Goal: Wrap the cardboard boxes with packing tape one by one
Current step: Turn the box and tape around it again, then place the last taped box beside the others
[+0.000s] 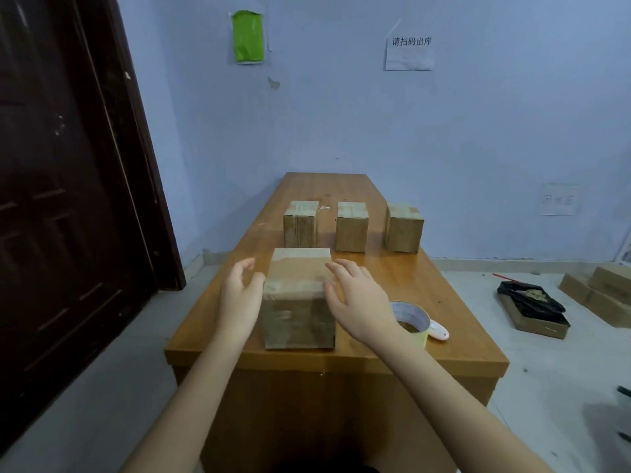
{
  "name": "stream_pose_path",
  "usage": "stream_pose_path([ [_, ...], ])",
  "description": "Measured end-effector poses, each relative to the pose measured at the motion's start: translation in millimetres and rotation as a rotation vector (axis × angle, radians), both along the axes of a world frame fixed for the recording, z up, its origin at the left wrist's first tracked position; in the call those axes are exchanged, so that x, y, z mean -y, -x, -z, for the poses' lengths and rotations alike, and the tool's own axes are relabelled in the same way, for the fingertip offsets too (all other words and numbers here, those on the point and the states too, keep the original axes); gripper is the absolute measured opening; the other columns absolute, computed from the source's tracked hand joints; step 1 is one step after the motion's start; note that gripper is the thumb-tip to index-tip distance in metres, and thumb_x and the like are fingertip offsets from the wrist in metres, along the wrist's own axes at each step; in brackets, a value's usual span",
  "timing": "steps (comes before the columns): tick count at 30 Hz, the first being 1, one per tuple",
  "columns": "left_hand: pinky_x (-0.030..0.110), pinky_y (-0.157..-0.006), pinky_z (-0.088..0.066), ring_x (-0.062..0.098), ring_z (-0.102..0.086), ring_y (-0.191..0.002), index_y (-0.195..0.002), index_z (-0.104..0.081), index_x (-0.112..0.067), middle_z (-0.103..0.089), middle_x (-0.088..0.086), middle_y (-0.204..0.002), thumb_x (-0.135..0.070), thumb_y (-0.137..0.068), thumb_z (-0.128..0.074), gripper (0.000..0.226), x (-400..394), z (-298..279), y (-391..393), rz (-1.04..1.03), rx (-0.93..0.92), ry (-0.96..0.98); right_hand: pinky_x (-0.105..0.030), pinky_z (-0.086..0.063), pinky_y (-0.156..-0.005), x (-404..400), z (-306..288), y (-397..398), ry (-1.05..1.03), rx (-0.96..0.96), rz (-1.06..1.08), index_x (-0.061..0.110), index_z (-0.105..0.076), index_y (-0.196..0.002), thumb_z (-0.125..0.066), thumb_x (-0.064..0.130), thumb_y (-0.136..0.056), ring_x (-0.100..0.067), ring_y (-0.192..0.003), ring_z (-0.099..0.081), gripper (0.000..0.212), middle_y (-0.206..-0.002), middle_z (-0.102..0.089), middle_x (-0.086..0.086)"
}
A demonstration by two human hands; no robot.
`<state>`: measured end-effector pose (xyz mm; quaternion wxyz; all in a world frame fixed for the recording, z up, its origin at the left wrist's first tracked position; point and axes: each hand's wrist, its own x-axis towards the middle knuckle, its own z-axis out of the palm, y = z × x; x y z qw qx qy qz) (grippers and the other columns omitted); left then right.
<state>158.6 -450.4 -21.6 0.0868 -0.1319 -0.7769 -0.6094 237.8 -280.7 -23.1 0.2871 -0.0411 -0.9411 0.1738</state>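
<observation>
A tall cardboard box (299, 302) with tape across its top stands near the front of the wooden table (461, 343). My left hand (239, 295) hovers at the box's left side, its fingers loosely spread and its thumb near the top edge. My right hand (358, 302) is at the box's right side, fingers relaxed and reaching toward the top corner; neither hand grips it. A roll of packing tape (413, 320) lies flat on the table just right of my right wrist. Three smaller taped boxes stand in a row behind: left (300, 223), middle (351, 227), right (403, 228).
A small white object (438, 331) lies beside the tape roll. A dark brown door (68, 199) stands to the left. On the floor at the right lie an open flat box with black material (532, 308) and more flat cartons (601, 295).
</observation>
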Motion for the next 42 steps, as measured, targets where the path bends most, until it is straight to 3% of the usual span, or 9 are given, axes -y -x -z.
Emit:
stream_pose_path([
  [5, 0.017, -0.065, -0.036, 0.001, -0.048, -0.082, -0.12, -0.052, -0.028, -0.056, -0.009, -0.108, -0.048, -0.097, -0.034, 0.035, 2.5, 20.6, -12.4, 0.169, 0.356, -0.017, -0.032, -0.019, -0.115, 20.3, -0.6, 14.0, -0.129, 0.103, -0.069, 0.021, -0.037, -0.146, -0.029, 0.04, -0.102, -0.017, -0.144, -0.023, 0.048, -0.153, -0.034, 0.0],
  [9, 0.03, -0.089, -0.04, 0.014, -0.048, -0.103, -0.133, -0.048, -0.022, -0.05, 0.005, -0.133, -0.057, -0.094, -0.031, 0.054, -8.1, 21.4, -11.0, 0.159, 0.38, -0.026, -0.038, -0.011, -0.118, 33.3, 0.5, 20.5, -0.154, 0.204, -0.103, 0.021, -0.034, -0.147, -0.024, 0.046, -0.102, -0.02, -0.145, -0.021, 0.052, -0.155, -0.031, -0.001],
  [16, 0.019, -0.082, -0.036, 0.009, -0.042, -0.113, -0.138, -0.042, -0.03, -0.044, -0.002, -0.141, -0.054, -0.096, -0.027, 0.05, -38.3, -5.7, -17.1, 0.265, 0.129, 0.102, -0.042, -0.028, -0.115, 24.9, -13.6, 9.2, 0.251, 0.161, -0.097, 0.016, -0.037, -0.145, -0.026, 0.048, -0.101, -0.021, -0.14, -0.031, 0.056, -0.15, -0.037, -0.003],
  [20, 0.038, -0.102, -0.036, 0.02, -0.041, -0.127, -0.138, -0.043, -0.029, -0.043, -0.002, -0.143, -0.053, -0.097, -0.024, 0.051, -65.3, -17.9, -20.5, 0.166, -0.126, 0.499, -0.022, -0.046, -0.075, 7.2, -12.7, -4.0, 0.655, 0.074, -0.131, 0.028, -0.049, -0.104, -0.031, 0.044, -0.101, -0.004, -0.093, -0.055, 0.025, -0.101, -0.055, 0.008],
  [26, 0.044, -0.104, -0.028, 0.019, -0.037, -0.126, -0.136, -0.043, -0.038, -0.044, -0.003, -0.14, -0.05, -0.098, -0.024, 0.045, -91.4, -16.5, -36.6, 0.094, -0.335, 0.806, -0.021, -0.042, -0.07, -27.9, -4.2, -14.0, 0.872, 0.126, 0.017, 0.016, -0.041, -0.121, -0.032, 0.04, -0.102, -0.005, -0.094, -0.05, 0.032, -0.111, -0.051, 0.002],
  [31, 0.029, -0.088, -0.035, 0.018, -0.039, -0.122, -0.137, -0.043, -0.029, -0.045, 0.0, -0.137, -0.041, -0.096, -0.041, 0.043, -90.8, -16.5, -33.3, 0.023, -0.382, 0.626, -0.02, -0.042, -0.065, -41.8, -2.2, -16.9, 0.926, 0.213, 0.04, 0.012, -0.041, -0.128, -0.036, 0.035, -0.101, -0.006, -0.095, -0.05, 0.036, -0.114, -0.052, 0.002],
  [37, 0.042, -0.1, -0.042, 0.025, -0.048, -0.122, -0.142, -0.033, -0.011, -0.045, 0.009, -0.139, -0.048, -0.094, -0.043, 0.062, -75.7, -17.2, -17.8, 0.313, 0.243, 0.391, -0.022, -0.04, -0.065, -36.7, -4.7, -8.4, 0.981, 0.22, 0.032, 0.011, -0.029, -0.142, -0.043, 0.045, -0.097, -0.012, -0.103, -0.047, 0.058, -0.135, -0.047, -0.004],
  [40, 0.031, -0.078, -0.048, 0.017, -0.056, -0.102, -0.133, -0.044, -0.01, -0.057, 0.004, -0.119, -0.043, -0.094, -0.044, 0.051, -71.6, -19.7, -17.6, 0.353, 0.277, 0.23, -0.018, -0.04, -0.062, -28.8, -12.7, 1.8, 0.935, 0.231, 0.051, 0.008, -0.021, -0.145, -0.049, 0.043, -0.095, -0.015, -0.107, -0.047, 0.067, -0.141, -0.043, -0.007],
  [42, 0.034, -0.085, -0.048, 0.019, -0.056, -0.104, -0.134, -0.044, -0.009, -0.056, 0.005, -0.119, -0.042, -0.094, -0.045, 0.051, -67.1, -27.3, -12.1, 0.314, 0.235, 0.194, -0.02, -0.043, -0.068, -23.0, -20.9, 11.7, 0.913, 0.203, 0.044, 0.008, -0.02, -0.145, -0.052, 0.041, -0.094, -0.018, -0.113, -0.049, 0.069, -0.141, -0.043, -0.008],
])
